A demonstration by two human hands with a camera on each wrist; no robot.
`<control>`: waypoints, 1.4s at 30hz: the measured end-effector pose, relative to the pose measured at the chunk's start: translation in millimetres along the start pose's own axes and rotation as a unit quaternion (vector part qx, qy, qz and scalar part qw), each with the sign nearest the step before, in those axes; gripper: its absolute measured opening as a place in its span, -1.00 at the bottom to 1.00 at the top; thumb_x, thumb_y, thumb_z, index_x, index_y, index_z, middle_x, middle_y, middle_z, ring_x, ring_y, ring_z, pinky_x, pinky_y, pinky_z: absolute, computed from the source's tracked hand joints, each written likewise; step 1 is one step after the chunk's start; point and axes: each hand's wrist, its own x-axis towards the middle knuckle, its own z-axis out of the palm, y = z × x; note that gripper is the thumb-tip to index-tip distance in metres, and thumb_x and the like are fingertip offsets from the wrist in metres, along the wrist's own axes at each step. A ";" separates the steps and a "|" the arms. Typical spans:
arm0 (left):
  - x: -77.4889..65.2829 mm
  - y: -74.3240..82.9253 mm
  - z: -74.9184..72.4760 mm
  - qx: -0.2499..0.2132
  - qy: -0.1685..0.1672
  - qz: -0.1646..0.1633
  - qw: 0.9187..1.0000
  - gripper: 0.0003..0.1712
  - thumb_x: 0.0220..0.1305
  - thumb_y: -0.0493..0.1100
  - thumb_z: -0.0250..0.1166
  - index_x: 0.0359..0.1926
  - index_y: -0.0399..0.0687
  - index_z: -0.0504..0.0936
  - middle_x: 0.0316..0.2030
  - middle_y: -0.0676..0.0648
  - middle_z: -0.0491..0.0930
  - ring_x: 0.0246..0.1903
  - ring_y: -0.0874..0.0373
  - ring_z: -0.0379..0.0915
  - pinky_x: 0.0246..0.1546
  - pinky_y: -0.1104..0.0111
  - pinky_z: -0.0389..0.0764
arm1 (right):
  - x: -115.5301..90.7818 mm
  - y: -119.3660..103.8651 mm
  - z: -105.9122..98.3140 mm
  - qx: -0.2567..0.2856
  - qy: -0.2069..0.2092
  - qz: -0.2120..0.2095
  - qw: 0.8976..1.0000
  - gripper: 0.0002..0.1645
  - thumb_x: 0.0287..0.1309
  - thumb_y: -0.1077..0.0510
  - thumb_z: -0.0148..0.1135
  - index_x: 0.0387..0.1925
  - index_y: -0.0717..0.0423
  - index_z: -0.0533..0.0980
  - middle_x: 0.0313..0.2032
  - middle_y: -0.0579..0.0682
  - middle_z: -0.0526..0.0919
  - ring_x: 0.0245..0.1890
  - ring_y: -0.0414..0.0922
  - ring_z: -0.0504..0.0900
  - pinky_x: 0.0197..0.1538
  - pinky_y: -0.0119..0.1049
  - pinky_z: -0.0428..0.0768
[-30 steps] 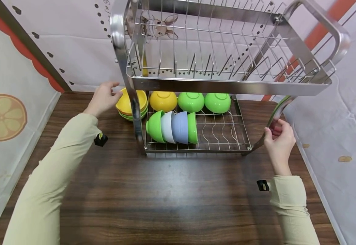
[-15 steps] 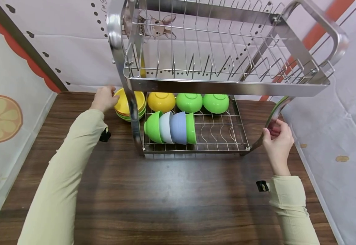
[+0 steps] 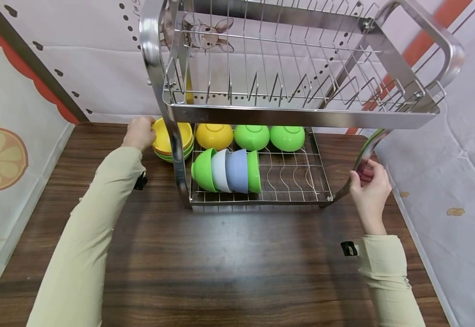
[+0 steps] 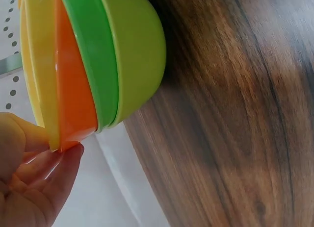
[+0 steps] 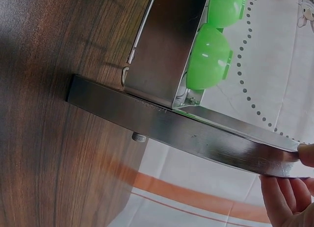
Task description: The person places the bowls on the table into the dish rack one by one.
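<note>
At the left, my left hand (image 3: 140, 134) pinches the rim of the yellow bowl (image 4: 41, 70), top of a nested stack. Under it in the left wrist view sit an orange bowl (image 4: 73, 85), touched by my fingertips near its rim, a green bowl (image 4: 91, 45) and a lime-green bowl (image 4: 140, 50). The stack stands beside the two-tier metal dish rack (image 3: 262, 204). My right hand (image 3: 371, 188) grips the rack's right side leg (image 5: 206, 141) between thumb and fingers. The inside of the stack is partly hidden behind the rack's left leg.
On the lower tier, an upturned yellow bowl (image 3: 214, 136) and two green bowls (image 3: 252, 137) line the back. In front, a green bowl (image 3: 202, 170), a pale blue bowl (image 3: 221, 170), a blue bowl (image 3: 238, 170) and another green bowl (image 3: 254, 171) stand on edge.
My left hand has moved right to the stack and taken hold of the yellow bowl's rim. My right hand keeps its grip on the rack leg.
</note>
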 end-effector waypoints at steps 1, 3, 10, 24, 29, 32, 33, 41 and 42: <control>0.1 0.8 -0.1 0.006 0.000 0.004 1.000 -0.59 0.18 -0.41 -0.09 0.05 -0.50 0.40 -0.06 -0.47 0.44 -0.11 -0.33 0.36 -0.08 -0.04 0.38 | -0.1 -0.1 -0.2 0.001 0.001 0.000 1.000 -0.62 -0.03 0.37 0.23 -0.12 0.46 0.44 -0.34 0.33 0.51 -0.42 -0.44 0.39 -0.38 -0.85 0.25; 0.5 1.2 0.3 0.018 0.007 0.016 1.000 -0.57 0.14 -0.44 -0.10 0.04 -0.53 0.38 -0.06 -0.49 0.43 -0.11 -0.34 0.36 -0.08 -0.04 0.39 | -0.2 0.0 -0.4 0.002 0.001 0.002 1.000 -0.63 -0.03 0.37 0.23 -0.13 0.46 0.44 -0.33 0.33 0.52 -0.43 -0.53 0.35 -0.38 -0.85 0.25; -3.9 4.8 -1.5 0.056 0.029 0.004 0.998 -0.61 0.12 -0.38 -0.09 -0.02 -0.40 0.44 -0.13 -0.45 0.48 -0.21 -0.36 0.40 -0.25 -0.10 0.43 | -0.1 -0.5 -0.5 0.002 -0.001 0.003 1.000 -0.63 -0.03 0.36 0.23 -0.13 0.45 0.44 -0.35 0.32 0.49 -0.42 -0.47 0.33 -0.37 -0.85 0.26; -10.0 7.4 -1.6 0.056 0.068 0.014 0.996 -0.64 0.13 -0.38 -0.08 -0.06 -0.43 0.46 -0.18 -0.47 0.50 -0.26 -0.41 0.41 -0.31 -0.12 0.43 | -1.1 -0.9 -0.6 0.001 -0.002 0.001 1.000 -0.63 -0.02 0.36 0.23 -0.13 0.45 0.44 -0.35 0.32 0.51 -0.43 -0.50 0.31 -0.37 -0.84 0.25; -12.0 12.0 -2.6 0.035 0.085 0.017 0.996 -0.59 0.15 -0.38 -0.06 0.02 -0.42 0.45 -0.11 -0.45 0.50 -0.21 -0.41 0.41 -0.25 -0.12 0.42 | -0.8 0.0 -1.1 0.004 0.002 -0.003 1.000 -0.63 -0.03 0.37 0.22 -0.13 0.46 0.44 -0.36 0.33 0.51 -0.43 -0.43 0.35 -0.37 -0.84 0.25; -12.6 14.2 -3.7 0.028 0.097 0.018 0.995 -0.59 0.14 -0.38 -0.05 0.02 -0.40 0.47 -0.10 -0.43 0.50 -0.20 -0.41 0.41 -0.25 -0.12 0.42 | -0.3 -0.7 -1.4 0.007 0.003 -0.005 1.000 -0.64 -0.04 0.39 0.22 -0.14 0.46 0.44 -0.36 0.34 0.51 -0.42 -0.21 0.44 -0.37 -0.85 0.25; -12.6 15.0 -4.1 0.028 0.100 0.019 0.994 -0.59 0.14 -0.38 -0.05 0.01 -0.40 0.47 -0.11 -0.42 0.51 -0.21 -0.41 0.42 -0.25 -0.12 0.42 | -0.3 -1.1 -1.6 0.008 0.003 -0.005 1.000 -0.64 -0.04 0.40 0.21 -0.14 0.47 0.44 -0.36 0.34 0.51 -0.42 -0.16 0.46 -0.37 -0.85 0.25; -14.3 17.4 -10.5 0.041 0.095 -0.001 0.995 -0.56 0.11 -0.36 -0.07 0.03 -0.29 0.49 -0.13 -0.42 0.52 -0.28 -0.44 0.42 -0.38 -0.14 0.43 | -0.8 -3.7 -2.4 0.009 0.003 -0.003 1.000 -0.65 -0.04 0.40 0.22 -0.14 0.45 0.45 -0.37 0.32 0.52 -0.43 -0.22 0.42 -0.37 -0.83 0.26; -14.4 17.3 -12.0 0.043 0.092 -0.005 0.995 -0.55 0.10 -0.36 -0.07 0.04 -0.28 0.49 -0.13 -0.42 0.52 -0.29 -0.44 0.42 -0.39 -0.14 0.43 | -0.7 -3.6 -2.4 0.009 0.002 -0.004 1.000 -0.65 -0.04 0.39 0.22 -0.14 0.45 0.45 -0.37 0.32 0.52 -0.43 -0.21 0.42 -0.37 -0.83 0.26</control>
